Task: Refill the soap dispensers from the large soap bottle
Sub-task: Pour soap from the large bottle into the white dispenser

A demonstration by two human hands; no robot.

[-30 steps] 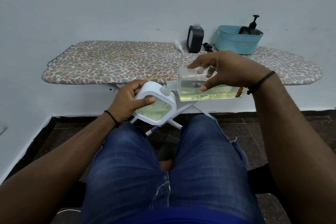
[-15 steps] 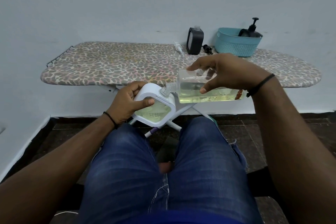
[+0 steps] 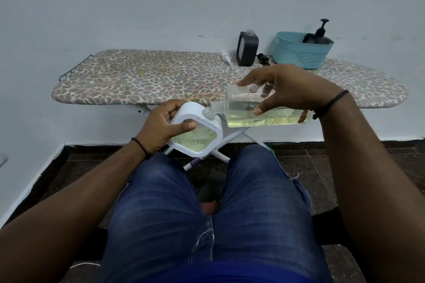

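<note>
My left hand grips a white-framed soap dispenser above my knees, tilted, its open clear neck pointing up and right. Pale yellow soap shows through its window. My right hand holds the large clear soap bottle from above, lying almost level, about half full of yellow liquid. The bottle's threaded mouth sits just above and right of the dispenser's neck, very close to it. A black dispenser without its pump stands on the ironing board.
A white pump and a small black pump part lie beside the black dispenser. A teal basket at the board's back right holds a black pump bottle. My jeans-clad legs fill the foreground; the wall stands behind the board.
The large bottle has levelled out and its mouth has lifted slightly off the dispenser's neck. My left hand keeps the dispenser in about the same place.
</note>
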